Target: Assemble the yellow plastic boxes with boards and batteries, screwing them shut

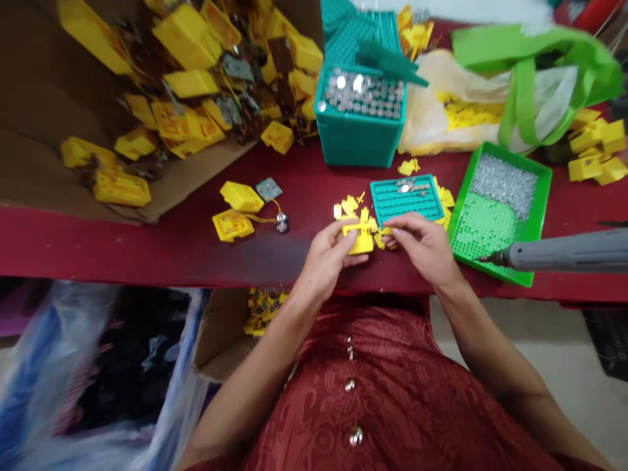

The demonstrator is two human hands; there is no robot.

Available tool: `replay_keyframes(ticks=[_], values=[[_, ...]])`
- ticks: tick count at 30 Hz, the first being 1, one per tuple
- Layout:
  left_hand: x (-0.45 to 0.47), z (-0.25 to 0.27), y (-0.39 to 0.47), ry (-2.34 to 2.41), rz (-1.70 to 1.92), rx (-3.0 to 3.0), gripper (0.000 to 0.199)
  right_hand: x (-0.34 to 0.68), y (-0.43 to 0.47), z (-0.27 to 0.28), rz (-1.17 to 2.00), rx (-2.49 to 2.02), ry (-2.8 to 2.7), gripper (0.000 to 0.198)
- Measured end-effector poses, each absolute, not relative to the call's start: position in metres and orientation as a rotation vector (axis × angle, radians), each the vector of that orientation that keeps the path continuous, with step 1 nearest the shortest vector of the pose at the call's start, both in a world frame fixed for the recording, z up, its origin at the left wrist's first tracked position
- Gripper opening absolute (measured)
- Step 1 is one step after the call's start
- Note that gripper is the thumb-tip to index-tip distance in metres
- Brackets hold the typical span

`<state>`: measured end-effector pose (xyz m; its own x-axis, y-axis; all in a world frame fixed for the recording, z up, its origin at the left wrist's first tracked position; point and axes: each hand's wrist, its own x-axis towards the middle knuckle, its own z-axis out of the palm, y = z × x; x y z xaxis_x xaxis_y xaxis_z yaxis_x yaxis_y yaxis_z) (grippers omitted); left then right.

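Observation:
My left hand (324, 256) grips a small yellow plastic housing (363, 244) between thumb and fingers, low over the red table. Just to its right, my right hand (428, 247) has thumb and fingertips pinched together beside small loose yellow plastic pieces (380, 241); whatever lies in the pinch is too small to make out. More little yellow pieces (349, 205) are scattered behind the housing. A teal grooved tray (392, 204) lies beyond my right fingertips, with a few round silver button cells (417, 188) in its grooves.
A carton (142, 212) of yellow casings with wires stands at the left. Two yellow shells (241, 196) lie wired to parts nearby. Behind is a teal box (360, 140) of silver cells. At right, a grey screwdriver (564, 254) reaches over a green tray (540, 203) of tiny metal parts.

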<state>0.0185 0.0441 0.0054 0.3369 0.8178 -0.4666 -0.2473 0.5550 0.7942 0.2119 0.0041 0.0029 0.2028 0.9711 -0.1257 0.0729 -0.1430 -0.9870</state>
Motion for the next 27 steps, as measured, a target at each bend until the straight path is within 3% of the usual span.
replay_keyframes(ticks=[7, 12, 18, 24, 27], values=[[0.004, 0.019, 0.032, 1.026, 0.792, 0.586, 0.055, 0.208, 0.011, 0.002, 1.11, -1.506, -1.071, 0.036], [0.003, 0.02, 0.032, 1.006, 0.807, 0.561, 0.051, 0.211, 0.013, 0.006, 1.124, -1.584, -1.093, 0.032], [0.004, 0.014, 0.031, 0.988, 0.843, 0.559, 0.052, 0.214, 0.013, 0.016, 0.963, -1.632, -1.205, 0.014], [0.003, 0.008, 0.031, 0.989, 0.867, 0.542, 0.055, 0.208, 0.011, 0.013, 1.206, -1.576, -1.155, 0.036], [0.002, 0.007, 0.029, 0.984, 0.862, 0.561, 0.046, 0.205, 0.012, 0.02, 1.3, -1.539, -1.099, 0.033]])
